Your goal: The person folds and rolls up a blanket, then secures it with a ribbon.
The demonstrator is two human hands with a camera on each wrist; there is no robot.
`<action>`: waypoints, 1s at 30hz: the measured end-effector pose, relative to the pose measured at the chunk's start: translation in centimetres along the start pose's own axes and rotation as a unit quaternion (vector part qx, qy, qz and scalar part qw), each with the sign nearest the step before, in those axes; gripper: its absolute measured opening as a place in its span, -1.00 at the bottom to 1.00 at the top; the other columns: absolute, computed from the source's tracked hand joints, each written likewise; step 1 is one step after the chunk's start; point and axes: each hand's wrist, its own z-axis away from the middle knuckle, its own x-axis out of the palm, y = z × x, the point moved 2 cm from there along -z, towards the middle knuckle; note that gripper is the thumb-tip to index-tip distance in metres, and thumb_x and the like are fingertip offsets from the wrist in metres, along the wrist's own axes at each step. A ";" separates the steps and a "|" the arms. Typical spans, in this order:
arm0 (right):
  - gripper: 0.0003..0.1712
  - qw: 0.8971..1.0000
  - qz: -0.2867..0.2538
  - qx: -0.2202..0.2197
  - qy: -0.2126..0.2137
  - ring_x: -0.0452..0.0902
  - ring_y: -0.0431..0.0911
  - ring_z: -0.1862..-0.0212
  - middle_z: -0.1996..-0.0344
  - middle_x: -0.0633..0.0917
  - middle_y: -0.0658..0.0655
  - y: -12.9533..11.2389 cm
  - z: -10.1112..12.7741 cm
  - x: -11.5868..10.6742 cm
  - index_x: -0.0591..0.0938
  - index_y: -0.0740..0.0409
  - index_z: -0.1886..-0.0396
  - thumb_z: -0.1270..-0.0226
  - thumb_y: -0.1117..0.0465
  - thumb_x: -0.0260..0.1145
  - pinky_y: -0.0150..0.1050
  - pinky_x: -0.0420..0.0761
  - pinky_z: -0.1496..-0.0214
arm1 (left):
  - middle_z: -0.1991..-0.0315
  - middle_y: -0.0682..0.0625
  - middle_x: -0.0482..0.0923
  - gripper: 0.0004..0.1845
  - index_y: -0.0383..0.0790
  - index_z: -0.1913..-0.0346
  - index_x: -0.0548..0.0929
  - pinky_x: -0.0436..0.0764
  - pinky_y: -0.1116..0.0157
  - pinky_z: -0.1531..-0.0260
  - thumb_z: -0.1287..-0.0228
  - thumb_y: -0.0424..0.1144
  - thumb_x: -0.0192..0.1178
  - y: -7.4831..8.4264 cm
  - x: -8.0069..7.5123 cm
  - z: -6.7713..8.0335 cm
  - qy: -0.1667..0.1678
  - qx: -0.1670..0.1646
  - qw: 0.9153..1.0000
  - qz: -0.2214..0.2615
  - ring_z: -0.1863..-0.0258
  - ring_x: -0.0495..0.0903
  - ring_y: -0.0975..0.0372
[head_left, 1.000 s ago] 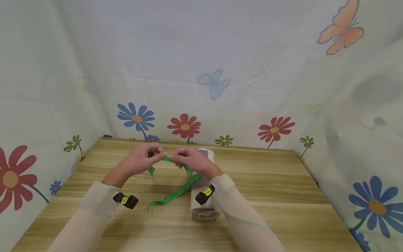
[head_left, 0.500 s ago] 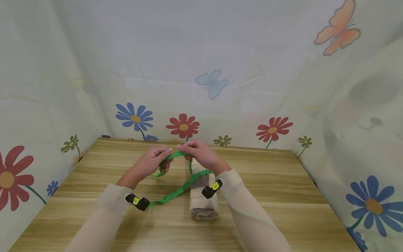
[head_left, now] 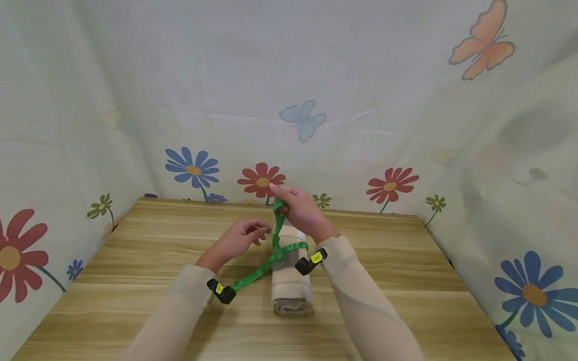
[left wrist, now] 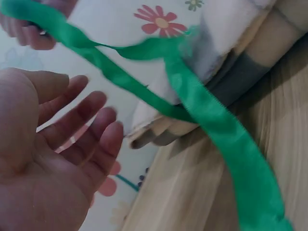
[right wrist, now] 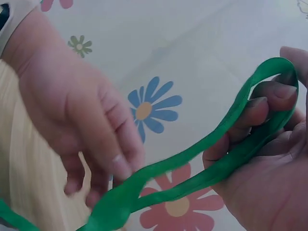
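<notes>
A green ribbon (head_left: 257,275) runs across a rolled beige and grey towel (head_left: 291,283) lying lengthwise on the table. My right hand (head_left: 304,213) holds a loop of that ribbon raised over the towel's far end. In the right wrist view the loop (right wrist: 202,144) passes round its curled fingers. My left hand (head_left: 239,240) is just left of the towel, its fingers loosely bent and holding nothing. Seen from the left wrist, the ribbon (left wrist: 211,115) crosses itself at the towel's side, and one tail trails down toward the table. The ribbon's far end is hidden behind the left wrist camera.
The wood-grain table (head_left: 384,281) extends to both sides of the towel. A pale cloth backdrop (head_left: 361,90) printed with flowers and butterflies stands along the back and sides.
Earlier both hands pinched the ribbon left of the towel. The left hand has let go and come lower and rightward; the right has lifted the ribbon up and right into a loop.
</notes>
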 end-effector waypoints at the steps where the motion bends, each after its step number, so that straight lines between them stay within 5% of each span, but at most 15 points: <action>1: -0.41 1.000 -0.012 -0.001 0.005 0.25 -0.09 0.48 0.68 0.28 -0.04 -0.2 0.0 -0.1 0.40 0.11 0.65 -0.61 -0.09 0.14 -0.23 0.40 0.23 | -0.12 -0.22 0.65 -0.70 -0.17 -0.20 0.64 0.67 0.02 -0.07 -0.62 -0.16 0.04 0.0 0.3 -0.2 0.002 0.001 1.000 -0.002 -0.08 0.61 -0.14; 6: -0.39 0.998 -0.064 -0.019 0.022 0.27 -0.12 0.50 0.70 0.30 -0.07 -0.8 0.2 -0.9 0.39 0.07 0.71 -0.65 -0.03 0.09 -0.28 0.42 0.28 | -0.21 -0.04 0.64 -0.69 -0.08 -0.26 0.63 0.52 -0.05 -0.30 -0.61 -0.20 0.05 -0.7 1.4 -1.2 -0.004 0.009 1.000 0.017 -0.29 0.54 0.02; 14: -0.34 0.989 -0.126 -0.078 0.026 0.21 -0.19 0.54 0.70 0.30 -0.11 -2.0 1.1 -2.8 0.37 0.02 0.79 -0.67 0.03 0.01 -0.32 0.30 0.34 | -0.12 -0.10 0.70 -0.70 -0.20 -0.21 0.67 0.44 -0.05 -0.35 -0.62 -0.23 0.03 -1.3 2.6 -2.0 -0.027 -0.007 0.999 0.040 -0.30 0.52 0.04; 21: -0.39 0.975 -0.196 -0.100 0.028 0.15 -0.17 0.54 0.72 0.29 -0.12 -2.1 3.3 -5.3 0.37 0.02 0.71 -0.67 -0.02 0.05 -0.31 0.26 0.33 | 0.17 -0.05 0.62 -0.76 -0.15 0.03 0.71 0.52 0.22 0.10 -0.58 -0.10 0.11 -1.1 3.0 -2.1 -0.016 -0.003 1.000 0.015 0.15 0.51 0.13; 30: -0.39 0.959 -0.259 -0.111 0.043 -0.04 -0.10 0.49 0.65 0.09 -0.05 0.3 7.7 -9.6 0.18 0.02 0.65 -0.71 -0.10 -0.09 -0.28 0.26 0.20 | 0.22 -0.14 0.54 -0.70 -0.28 0.04 0.65 0.48 0.26 0.20 -0.60 -0.09 0.09 -1.1 3.5 -2.3 -0.022 -0.008 0.999 0.037 0.18 0.47 0.07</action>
